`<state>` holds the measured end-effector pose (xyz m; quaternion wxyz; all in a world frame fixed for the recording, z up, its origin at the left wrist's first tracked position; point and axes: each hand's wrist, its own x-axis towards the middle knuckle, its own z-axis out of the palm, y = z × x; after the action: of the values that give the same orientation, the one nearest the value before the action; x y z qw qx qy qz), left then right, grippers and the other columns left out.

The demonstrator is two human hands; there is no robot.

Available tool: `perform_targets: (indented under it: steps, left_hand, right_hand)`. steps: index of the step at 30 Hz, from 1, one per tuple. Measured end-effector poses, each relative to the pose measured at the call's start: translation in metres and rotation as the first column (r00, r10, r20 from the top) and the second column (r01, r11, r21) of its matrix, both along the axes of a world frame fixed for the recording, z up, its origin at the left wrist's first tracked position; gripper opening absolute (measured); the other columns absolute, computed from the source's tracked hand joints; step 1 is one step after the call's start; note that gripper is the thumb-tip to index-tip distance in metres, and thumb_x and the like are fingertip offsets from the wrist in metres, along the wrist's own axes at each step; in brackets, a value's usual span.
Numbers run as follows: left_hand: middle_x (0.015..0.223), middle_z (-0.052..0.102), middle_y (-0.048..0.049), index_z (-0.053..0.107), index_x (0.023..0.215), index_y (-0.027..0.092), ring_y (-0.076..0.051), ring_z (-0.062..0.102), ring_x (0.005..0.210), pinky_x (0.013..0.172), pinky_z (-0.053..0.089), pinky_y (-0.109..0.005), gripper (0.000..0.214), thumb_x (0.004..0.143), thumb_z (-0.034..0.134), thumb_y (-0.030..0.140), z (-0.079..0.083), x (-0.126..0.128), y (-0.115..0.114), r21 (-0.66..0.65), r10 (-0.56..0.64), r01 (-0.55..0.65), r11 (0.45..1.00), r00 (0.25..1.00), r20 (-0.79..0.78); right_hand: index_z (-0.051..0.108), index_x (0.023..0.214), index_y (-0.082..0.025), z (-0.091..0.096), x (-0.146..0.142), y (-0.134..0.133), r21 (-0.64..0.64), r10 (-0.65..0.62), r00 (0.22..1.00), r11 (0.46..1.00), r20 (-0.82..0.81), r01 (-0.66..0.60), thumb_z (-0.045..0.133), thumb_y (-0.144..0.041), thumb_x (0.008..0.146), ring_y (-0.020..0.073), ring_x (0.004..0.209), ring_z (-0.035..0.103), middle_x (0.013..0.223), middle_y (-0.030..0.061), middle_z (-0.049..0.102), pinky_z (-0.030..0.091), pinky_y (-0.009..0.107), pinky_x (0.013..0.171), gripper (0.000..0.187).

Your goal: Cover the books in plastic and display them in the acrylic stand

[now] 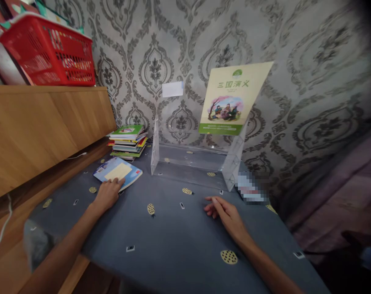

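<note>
My left hand [109, 192] lies at the near edge of a light blue book [104, 164], fingers apart on its cover and thumb hidden. The book rests flat on the cloth, a pale panel on its cover. My right hand [226, 214] hovers low over the table on the right, fingers loosely curled and holding nothing. Beyond it stands a clear plastic book rack [155, 147] with transparent side panels. A cream and green book [255, 81] with a picture on its cover stands upright at the rack's right end.
A stack of books [128, 145] sits at the back left of the table, whose patterned grey cloth [173, 245] hangs over the edge. A red basket [63, 53] stands on a wooden cabinet [50, 130]. A blurred-out item [251, 188] lies right of the rack.
</note>
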<state>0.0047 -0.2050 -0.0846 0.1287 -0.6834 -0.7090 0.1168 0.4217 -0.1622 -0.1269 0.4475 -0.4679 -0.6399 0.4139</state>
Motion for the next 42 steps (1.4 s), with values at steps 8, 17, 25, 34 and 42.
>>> perform_targets:
  steps: [8, 17, 25, 34, 42]
  left_hand:
    - [0.119, 0.068, -0.0182, 0.054, 0.143, 0.02, -0.031, 0.07, 0.099, 0.085, 0.051, -0.042, 0.055, 0.089, 0.043, 0.01, 0.01, 0.066, -0.035, -0.122, -0.098, 0.105, 0.987, 0.993, 0.061]
    - [0.145, 0.06, -0.0074, 0.056, 0.143, 0.024, -0.027, 0.058, 0.129, 0.103, 0.05, -0.038, 0.057, 0.096, 0.036, 0.05, 0.005, -0.009, -0.009, 0.066, -0.164, 0.156, 0.986, 0.781, 0.603]
    - [0.159, 0.043, -0.0123, 0.042, 0.154, 0.018, -0.029, 0.037, 0.149, 0.12, 0.035, -0.047, 0.069, 0.097, 0.022, 0.052, -0.048, -0.049, 0.026, 0.079, 0.017, -0.052, 0.995, 0.919, 0.393]
    - [0.163, 0.036, -0.0025, 0.025, 0.16, 0.035, -0.033, 0.029, 0.152, 0.12, 0.036, -0.059, 0.07, 0.095, 0.036, 0.057, -0.084, -0.011, -0.002, 0.214, -0.178, 0.081, 0.973, 0.857, 0.483]
    - [0.17, 0.012, 0.0085, 0.028, 0.157, 0.047, -0.031, 0.015, 0.156, 0.119, 0.038, -0.057, 0.06, 0.098, 0.04, 0.049, -0.068, 0.08, -0.027, 0.111, -0.234, 0.232, 0.966, 0.607, 0.759]
  right_hand:
    - [0.071, 0.091, -0.019, -0.001, 0.001, 0.0, -0.003, 0.019, 1.0, 1.0, 0.018, -0.019, 0.051, -0.087, 0.078, 0.0211, 0.061, 0.065, 0.07, 0.0082, 0.073, 0.052, 0.035, 0.057, 0.072]
    - [0.072, 0.094, -0.017, -0.004, 0.0, -0.001, 0.009, 0.027, 0.999, 1.0, -0.019, -0.027, 0.054, -0.079, 0.082, 0.0176, 0.058, 0.064, 0.068, 0.0059, 0.072, 0.05, 0.03, 0.054, 0.065]
    - [0.069, 0.092, -0.017, -0.005, -0.001, -0.002, 0.019, 0.052, 0.997, 0.998, -0.059, -0.051, 0.05, -0.071, 0.089, 0.0151, 0.058, 0.063, 0.069, 0.0044, 0.071, 0.048, 0.027, 0.054, 0.056]
    - [0.067, 0.1, -0.018, -0.006, 0.008, -0.005, -0.068, 0.014, 0.988, 0.997, -0.156, -0.025, 0.051, -0.067, 0.092, 0.0147, 0.062, 0.064, 0.073, 0.0038, 0.07, 0.048, 0.026, 0.056, 0.052]
    - [0.068, 0.104, -0.02, -0.004, 0.013, -0.006, 0.043, -0.083, 0.993, 0.995, -0.081, 0.087, 0.05, -0.058, 0.096, 0.0212, 0.094, 0.069, 0.098, 0.0066, 0.074, 0.053, 0.034, 0.085, 0.043]
